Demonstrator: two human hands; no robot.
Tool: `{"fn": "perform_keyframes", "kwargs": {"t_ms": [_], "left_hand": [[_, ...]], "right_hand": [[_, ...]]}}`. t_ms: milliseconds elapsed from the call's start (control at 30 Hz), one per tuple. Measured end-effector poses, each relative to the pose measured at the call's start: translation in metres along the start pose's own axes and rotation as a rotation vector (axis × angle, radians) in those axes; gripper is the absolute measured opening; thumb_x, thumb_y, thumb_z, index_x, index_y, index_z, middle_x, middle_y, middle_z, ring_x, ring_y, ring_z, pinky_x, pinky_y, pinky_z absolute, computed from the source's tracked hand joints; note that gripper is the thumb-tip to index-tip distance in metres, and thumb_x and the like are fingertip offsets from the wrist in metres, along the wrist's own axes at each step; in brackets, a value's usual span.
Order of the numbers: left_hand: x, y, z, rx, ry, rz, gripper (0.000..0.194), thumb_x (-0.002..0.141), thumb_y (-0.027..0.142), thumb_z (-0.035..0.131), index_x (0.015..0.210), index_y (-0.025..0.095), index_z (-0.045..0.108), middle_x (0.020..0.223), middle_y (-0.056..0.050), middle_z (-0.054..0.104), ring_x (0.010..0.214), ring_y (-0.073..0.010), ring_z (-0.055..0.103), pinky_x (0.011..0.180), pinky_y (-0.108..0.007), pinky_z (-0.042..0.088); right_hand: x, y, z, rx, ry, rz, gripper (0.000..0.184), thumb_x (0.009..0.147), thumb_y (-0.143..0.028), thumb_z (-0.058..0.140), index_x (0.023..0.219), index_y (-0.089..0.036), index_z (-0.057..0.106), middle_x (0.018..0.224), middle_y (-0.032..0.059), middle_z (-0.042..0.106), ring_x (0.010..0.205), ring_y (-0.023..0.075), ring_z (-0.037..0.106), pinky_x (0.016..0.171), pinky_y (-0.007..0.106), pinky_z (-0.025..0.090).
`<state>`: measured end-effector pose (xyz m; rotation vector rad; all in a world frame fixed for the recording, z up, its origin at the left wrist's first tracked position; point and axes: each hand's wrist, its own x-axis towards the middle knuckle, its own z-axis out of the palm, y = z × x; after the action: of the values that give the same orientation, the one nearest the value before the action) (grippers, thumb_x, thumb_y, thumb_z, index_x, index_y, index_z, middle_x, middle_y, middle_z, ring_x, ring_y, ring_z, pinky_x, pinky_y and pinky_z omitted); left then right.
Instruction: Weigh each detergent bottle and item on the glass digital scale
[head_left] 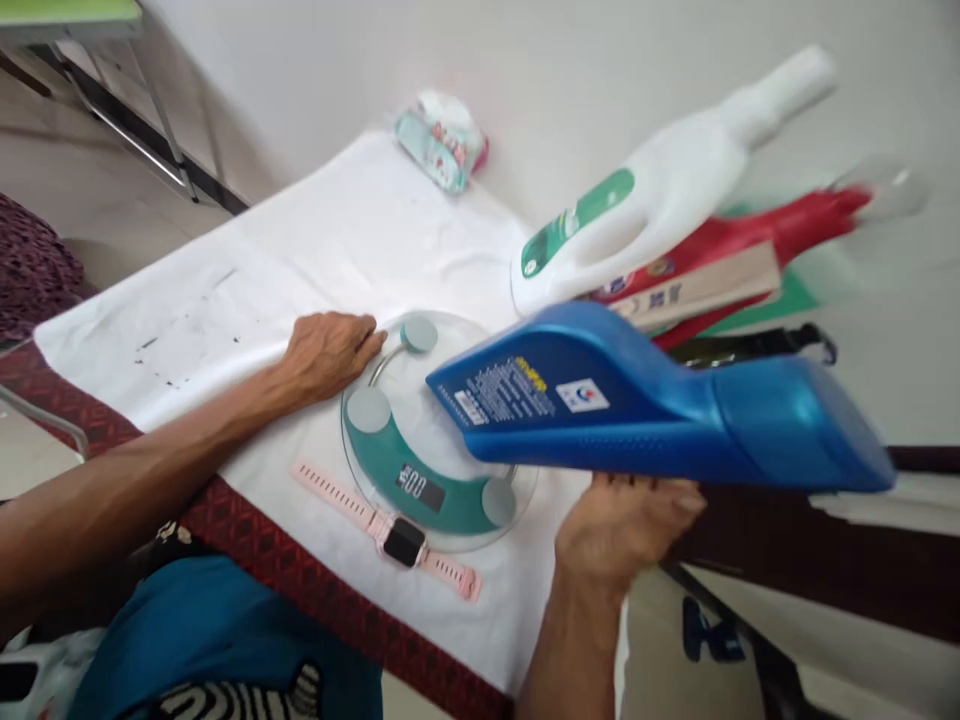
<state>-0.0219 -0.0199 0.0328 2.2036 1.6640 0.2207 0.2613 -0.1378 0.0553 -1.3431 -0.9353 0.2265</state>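
Note:
My right hand (626,525) grips a large blue detergent bottle (660,405) from below and holds it tilted in the air, its base over a round glass scale (390,460). The scale's display reads zeros. My left hand (330,350) rests on the white cloth (262,290) with its fingers curled against the scale's far-left rim. A pink smartwatch (401,540) lies flat just in front of the scale.
A white bottle with a green label (660,190) lies beyond the scale, beside a red bottle (757,235) and a book (697,285). A small patterned packet (442,140) sits at the cloth's far edge. The table's near edge shows dark red cloth (300,590).

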Motion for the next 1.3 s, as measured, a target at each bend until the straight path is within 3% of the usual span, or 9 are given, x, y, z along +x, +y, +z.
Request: {"fn": "perform_keyframes", "kwargs": {"t_ms": [100, 233, 400, 533, 633, 733, 933, 1100, 1300], "left_hand": [[0.0, -0.002, 0.001, -0.03, -0.02, 0.025, 0.046, 0.111, 0.045, 0.033, 0.095, 0.021, 0.068, 0.095, -0.008, 0.076, 0.083, -0.0239, 0.065, 0.069, -0.036, 0.032], [-0.002, -0.002, 0.002, -0.06, -0.036, 0.053, 0.046, 0.113, 0.043, 0.031, 0.097, 0.02, 0.067, 0.097, -0.008, 0.077, 0.087, -0.0251, 0.069, 0.069, -0.036, 0.035], [-0.003, 0.0, 0.002, -0.099, -0.045, 0.061, 0.046, 0.115, 0.041, 0.029, 0.102, 0.018, 0.068, 0.102, -0.01, 0.078, 0.09, -0.0271, 0.073, 0.071, -0.038, 0.04], [-0.004, 0.002, -0.002, -0.121, -0.087, 0.06, 0.048, 0.116, 0.038, 0.026, 0.104, 0.017, 0.068, 0.102, -0.011, 0.078, 0.091, -0.0283, 0.074, 0.072, -0.038, 0.043], [-0.005, 0.004, -0.008, -0.128, -0.122, 0.055, 0.046, 0.115, 0.036, 0.027, 0.106, 0.016, 0.068, 0.104, -0.012, 0.078, 0.093, -0.0297, 0.075, 0.072, -0.039, 0.045], [-0.004, 0.005, -0.011, -0.133, -0.14, 0.059, 0.046, 0.115, 0.034, 0.027, 0.108, 0.016, 0.068, 0.106, -0.012, 0.077, 0.095, -0.0311, 0.076, 0.072, -0.04, 0.048], [-0.002, 0.006, -0.007, -0.136, -0.145, 0.054, 0.044, 0.115, 0.031, 0.027, 0.108, 0.017, 0.067, 0.105, -0.011, 0.077, 0.095, -0.0309, 0.077, 0.073, -0.04, 0.051], [0.001, 0.006, 0.001, -0.144, -0.114, 0.08, 0.04, 0.113, 0.027, 0.029, 0.099, 0.02, 0.066, 0.098, -0.008, 0.075, 0.088, -0.0283, 0.076, 0.067, -0.037, 0.047], [0.001, 0.006, -0.002, -0.134, -0.159, 0.051, 0.042, 0.115, 0.032, 0.027, 0.103, 0.02, 0.066, 0.098, -0.008, 0.076, 0.088, -0.0273, 0.076, 0.068, -0.036, 0.045]], "right_hand": [[0.005, -0.034, 0.022, 0.061, -0.095, -0.097, 0.05, 0.078, -0.061, 0.08, 0.11, -0.022, 0.071, 0.12, 0.0087, 0.07, 0.127, 0.035, 0.065, 0.109, 0.062, 0.054], [0.005, -0.058, 0.05, 0.055, -0.004, -0.067, 0.048, 0.071, -0.034, 0.092, 0.11, -0.017, 0.071, 0.113, 0.0061, 0.072, 0.113, 0.0329, 0.071, 0.105, 0.064, 0.057], [0.012, -0.081, 0.072, 0.028, 0.088, -0.035, 0.037, 0.069, -0.029, 0.093, 0.098, -0.02, 0.072, 0.106, 0.0029, 0.07, 0.107, 0.0314, 0.071, 0.105, 0.063, 0.06], [0.048, -0.096, 0.118, 0.142, 0.014, -0.178, 0.048, 0.073, -0.029, 0.089, 0.119, -0.024, 0.072, 0.115, 0.0017, 0.071, 0.118, 0.0304, 0.07, 0.108, 0.056, 0.06], [0.085, -0.08, 0.18, 0.226, -0.052, -0.101, 0.048, 0.065, -0.037, 0.093, 0.106, -0.023, 0.072, 0.106, 0.0008, 0.072, 0.105, 0.0282, 0.073, 0.097, 0.052, 0.065], [0.122, -0.042, 0.253, 0.24, -0.162, 0.027, 0.057, 0.055, -0.046, 0.096, 0.098, -0.02, 0.069, 0.096, -0.0003, 0.072, 0.09, 0.0245, 0.073, 0.095, 0.051, 0.065], [0.175, 0.021, 0.37, 0.234, -0.252, -0.074, 0.062, 0.061, -0.048, 0.09, 0.11, -0.021, 0.063, 0.1, -0.0005, 0.071, 0.097, 0.0229, 0.072, 0.102, 0.05, 0.06], [0.2, 0.046, 0.406, 0.123, -0.238, -0.068, 0.059, 0.068, -0.05, 0.086, 0.111, -0.021, 0.059, 0.106, 0.0026, 0.07, 0.104, 0.0245, 0.071, 0.106, 0.05, 0.058], [0.209, 0.056, 0.404, 0.033, -0.245, -0.052, 0.073, 0.064, -0.059, 0.091, 0.115, -0.024, 0.051, 0.115, 0.0065, 0.068, 0.11, 0.0281, 0.07, 0.107, 0.055, 0.057]]}}
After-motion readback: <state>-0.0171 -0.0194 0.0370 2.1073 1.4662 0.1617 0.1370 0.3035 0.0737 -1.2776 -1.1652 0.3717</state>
